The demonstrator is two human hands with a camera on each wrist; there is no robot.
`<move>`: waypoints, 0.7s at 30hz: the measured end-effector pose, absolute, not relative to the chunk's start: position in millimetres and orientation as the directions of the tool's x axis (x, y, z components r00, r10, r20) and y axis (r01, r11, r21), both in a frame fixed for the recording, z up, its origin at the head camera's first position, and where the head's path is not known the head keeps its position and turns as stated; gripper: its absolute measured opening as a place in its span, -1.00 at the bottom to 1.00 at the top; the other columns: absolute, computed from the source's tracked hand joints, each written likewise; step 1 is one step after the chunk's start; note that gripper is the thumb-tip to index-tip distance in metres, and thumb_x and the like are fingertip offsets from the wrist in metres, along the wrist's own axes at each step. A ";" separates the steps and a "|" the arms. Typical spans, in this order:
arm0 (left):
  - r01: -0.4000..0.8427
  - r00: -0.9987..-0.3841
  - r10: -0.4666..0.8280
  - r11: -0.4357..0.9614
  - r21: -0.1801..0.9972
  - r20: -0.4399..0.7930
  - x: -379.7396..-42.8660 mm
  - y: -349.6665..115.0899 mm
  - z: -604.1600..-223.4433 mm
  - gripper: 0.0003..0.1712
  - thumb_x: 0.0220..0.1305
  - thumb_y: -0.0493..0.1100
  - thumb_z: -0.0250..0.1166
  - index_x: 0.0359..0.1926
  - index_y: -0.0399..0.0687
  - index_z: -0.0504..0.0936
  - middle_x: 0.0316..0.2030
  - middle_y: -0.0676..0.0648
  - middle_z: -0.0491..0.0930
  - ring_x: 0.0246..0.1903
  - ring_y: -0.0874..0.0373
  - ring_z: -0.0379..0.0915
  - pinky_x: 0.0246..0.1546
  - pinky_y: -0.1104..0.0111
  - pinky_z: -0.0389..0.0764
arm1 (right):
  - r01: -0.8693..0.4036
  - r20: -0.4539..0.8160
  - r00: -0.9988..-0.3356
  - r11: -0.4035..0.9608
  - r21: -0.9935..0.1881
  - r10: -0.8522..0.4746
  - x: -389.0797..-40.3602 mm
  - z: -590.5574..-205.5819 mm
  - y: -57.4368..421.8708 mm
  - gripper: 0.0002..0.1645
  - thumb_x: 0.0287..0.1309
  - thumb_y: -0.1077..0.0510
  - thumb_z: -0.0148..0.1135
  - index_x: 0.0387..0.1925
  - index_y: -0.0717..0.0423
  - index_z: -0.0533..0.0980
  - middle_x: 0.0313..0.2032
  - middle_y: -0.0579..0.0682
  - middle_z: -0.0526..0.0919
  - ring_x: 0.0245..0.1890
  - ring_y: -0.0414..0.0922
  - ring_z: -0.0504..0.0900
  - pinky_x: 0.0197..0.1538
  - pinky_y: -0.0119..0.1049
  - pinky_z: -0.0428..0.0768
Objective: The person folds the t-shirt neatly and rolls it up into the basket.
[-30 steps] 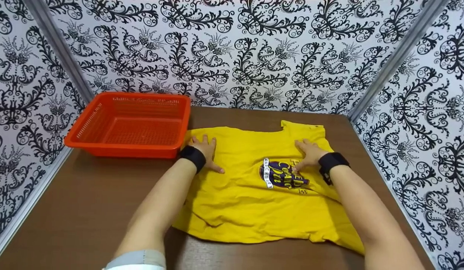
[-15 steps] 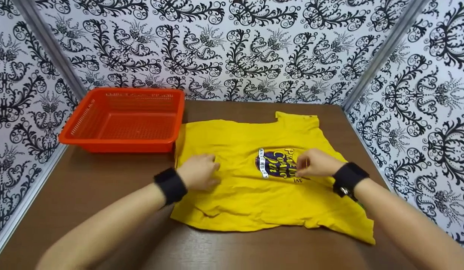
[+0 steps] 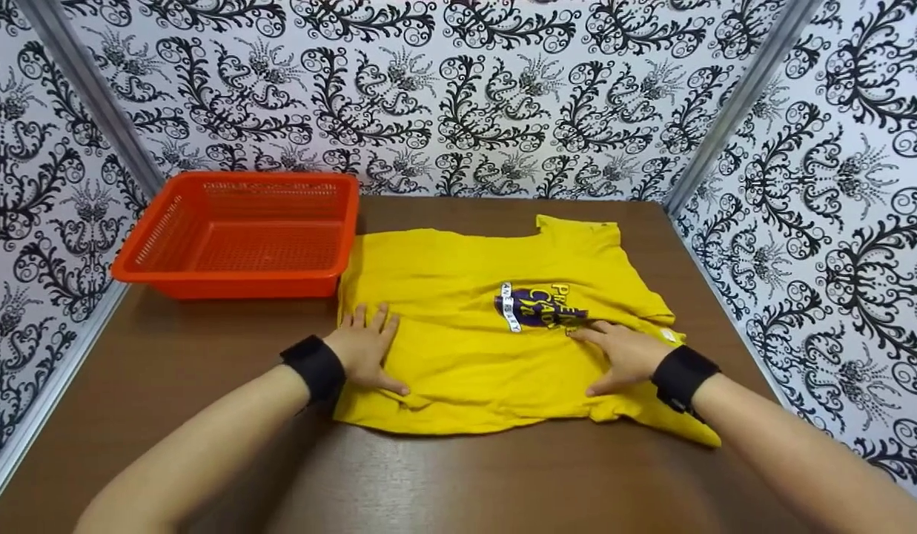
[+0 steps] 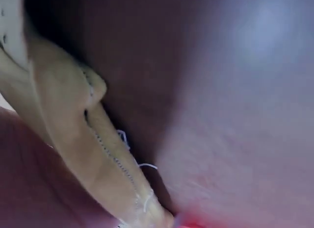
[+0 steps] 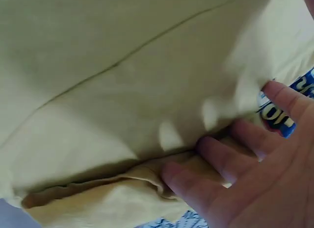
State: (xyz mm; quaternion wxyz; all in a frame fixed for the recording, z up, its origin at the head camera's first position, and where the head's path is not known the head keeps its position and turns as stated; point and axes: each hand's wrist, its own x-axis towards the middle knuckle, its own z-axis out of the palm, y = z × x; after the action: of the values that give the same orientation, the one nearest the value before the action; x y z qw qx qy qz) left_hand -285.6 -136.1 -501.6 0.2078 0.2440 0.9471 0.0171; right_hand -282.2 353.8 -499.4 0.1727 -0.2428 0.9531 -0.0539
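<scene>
A yellow T-shirt (image 3: 458, 297) with a purple and white print (image 3: 536, 305) lies spread on the table, its neckline side to the right. My left hand (image 3: 362, 352) rests on its left part with fingers spread. On the right part, my right hand (image 3: 629, 356) presses down just beside the print, thumb apart from the fingers; the cloth is rucked there. In the right wrist view, the fingers (image 5: 221, 159) lie along a fold of the shirt (image 5: 98, 130). The left wrist view shows the stitched shirt edge (image 4: 88, 139) with loose threads, and no hand.
An orange plastic basket (image 3: 236, 276) with slotted sides stands at the back left, close to the shirt's left edge. The brown table (image 3: 428, 482) is bounded by patterned walls (image 3: 428, 111) at the back and both sides, joined by grey metal posts.
Both hands lifted off the shirt's upper area, came toward the near side and set down again on the cloth. The print is now creased beside the right hand. The view also shifted slightly.
</scene>
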 end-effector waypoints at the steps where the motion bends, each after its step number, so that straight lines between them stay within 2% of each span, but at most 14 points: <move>1: 0.453 -0.797 0.464 0.883 0.126 -0.387 -288.1 -136.4 -501.2 0.61 0.10 0.76 0.29 0.76 -0.21 -0.13 0.73 -0.41 -0.26 0.66 -0.62 -0.34 0.62 -0.38 -0.05 | -0.437 -0.312 -0.822 0.879 -0.191 -0.476 -283.5 -501.6 355.5 0.31 0.02 -0.54 0.56 0.66 -0.11 0.29 0.57 0.42 0.30 0.47 0.47 0.41 0.37 0.44 0.48; 4: 0.447 -0.811 0.452 0.888 0.106 -0.371 -292.0 -136.8 -499.9 0.62 0.10 0.76 0.28 0.75 -0.23 -0.13 0.73 -0.42 -0.25 0.66 -0.62 -0.32 0.62 -0.39 -0.04 | -0.417 -0.320 -0.826 0.885 -0.206 -0.464 -284.3 -502.0 356.8 0.28 0.11 -0.54 0.50 0.69 -0.10 0.25 0.59 0.44 0.25 0.51 0.47 0.36 0.43 0.45 0.43; 6: 0.452 -0.822 0.460 0.886 0.109 -0.336 -290.2 -137.1 -500.5 0.59 0.12 0.74 0.30 0.75 -0.25 -0.09 0.73 -0.43 -0.20 0.66 -0.60 -0.28 0.61 -0.40 -0.03 | -0.426 -0.285 -0.832 0.878 -0.220 -0.475 -280.4 -496.3 354.3 0.17 0.17 -0.45 0.52 0.62 0.02 0.34 0.55 0.43 0.34 0.47 0.44 0.44 0.43 0.40 0.45; 8: 0.480 -0.827 0.490 0.870 0.108 -0.276 -286.5 -137.7 -499.1 0.48 0.19 0.67 0.33 0.74 -0.23 0.01 0.72 -0.43 -0.09 0.66 -0.56 -0.17 0.60 -0.40 0.04 | -0.470 -0.213 -0.831 0.853 -0.227 -0.514 -274.7 -485.8 349.9 -0.10 0.21 -0.33 0.55 0.37 0.12 0.56 0.32 0.33 0.59 0.23 0.26 0.65 0.30 0.22 0.61; 9: 0.512 -0.822 0.523 0.852 0.109 -0.225 -282.3 -138.0 -497.4 0.39 0.23 0.60 0.37 0.70 -0.26 0.13 0.68 -0.45 0.05 0.63 -0.54 -0.02 0.57 -0.36 0.15 | -0.497 -0.181 -0.820 0.833 -0.243 -0.542 -271.1 -479.5 347.0 -0.29 0.22 -0.27 0.57 0.17 0.13 0.65 0.12 0.22 0.70 0.04 0.13 0.71 0.17 0.08 0.67; 11: 0.598 -0.786 0.608 0.793 0.118 -0.108 -271.2 -138.6 -492.3 0.06 0.31 0.42 0.45 0.49 -0.27 0.46 0.46 -0.41 0.42 0.43 -0.41 0.39 0.42 -0.21 0.46 | -0.562 -0.128 -0.781 0.777 -0.282 -0.611 -264.3 -469.7 343.1 -0.57 0.19 -0.19 0.62 -0.24 0.05 0.69 -0.28 -0.02 0.70 -0.32 -0.12 0.62 -0.15 -0.16 0.64; 13: 0.685 -0.720 0.694 0.716 0.132 -0.023 -257.5 -139.8 -486.5 -0.36 0.35 0.22 0.51 0.17 -0.16 0.68 0.16 -0.26 0.65 0.14 -0.21 0.64 0.16 -0.02 0.68 | -0.626 -0.129 -0.711 0.706 -0.332 -0.691 -264.9 -474.9 346.9 -0.53 0.16 -0.27 0.62 -0.51 -0.08 0.60 -0.54 -0.22 0.51 -0.51 -0.27 0.40 -0.36 -0.31 0.44; 15: 0.764 -0.638 0.770 0.629 0.141 0.024 -244.0 -141.8 -482.6 -0.64 0.30 0.09 0.56 -0.11 -0.06 0.73 -0.14 -0.11 0.68 -0.17 -0.02 0.66 -0.15 0.14 0.71 | -0.621 -0.205 -0.668 0.688 -0.375 -0.715 -259.5 -473.5 345.6 -0.44 0.10 -0.35 0.62 -0.63 -0.13 0.54 -0.65 -0.30 0.42 -0.60 -0.30 0.33 -0.45 -0.35 0.33; 17: 0.804 -0.584 0.812 0.577 0.144 0.002 -233.6 -145.2 -484.0 -0.68 0.25 0.09 0.58 -0.17 0.02 0.72 -0.23 -0.02 0.65 -0.27 0.07 0.63 -0.27 0.20 0.68 | -0.613 -0.285 -0.649 0.707 -0.353 -0.706 -253.1 -476.7 345.6 -0.38 0.02 -0.42 0.63 -0.70 -0.15 0.53 -0.70 -0.34 0.38 -0.65 -0.30 0.31 -0.50 -0.36 0.29; 19: 0.823 -0.557 0.830 0.556 0.120 -0.029 -226.0 -148.7 -488.3 -0.62 0.20 0.15 0.60 -0.14 0.05 0.72 -0.23 0.01 0.62 -0.26 0.09 0.60 -0.29 0.23 0.66 | -0.630 -0.322 -0.650 0.725 -0.279 -0.688 -245.7 -481.2 344.9 -0.34 -0.03 -0.43 0.65 -0.76 -0.17 0.48 -0.73 -0.37 0.32 -0.68 -0.30 0.26 -0.51 -0.37 0.23; 21: 0.834 -0.547 0.837 0.548 0.062 -0.033 -221.5 -152.2 -494.5 -0.59 0.21 0.17 0.59 -0.12 0.06 0.70 -0.23 0.01 0.57 -0.27 0.08 0.55 -0.29 0.22 0.64 | -0.621 -0.327 -0.692 0.762 -0.185 -0.644 -231.7 -476.0 337.5 -0.32 -0.03 -0.39 0.66 -0.80 -0.18 0.43 -0.76 -0.39 0.23 -0.71 -0.30 0.20 -0.53 -0.37 0.18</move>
State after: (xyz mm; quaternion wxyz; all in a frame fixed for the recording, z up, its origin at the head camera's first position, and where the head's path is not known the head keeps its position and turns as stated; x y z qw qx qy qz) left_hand -221.5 -152.2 -494.5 0.0294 0.4752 0.8792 0.0196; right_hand -231.7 337.5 -476.0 0.1890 -0.3440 0.9193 -0.0297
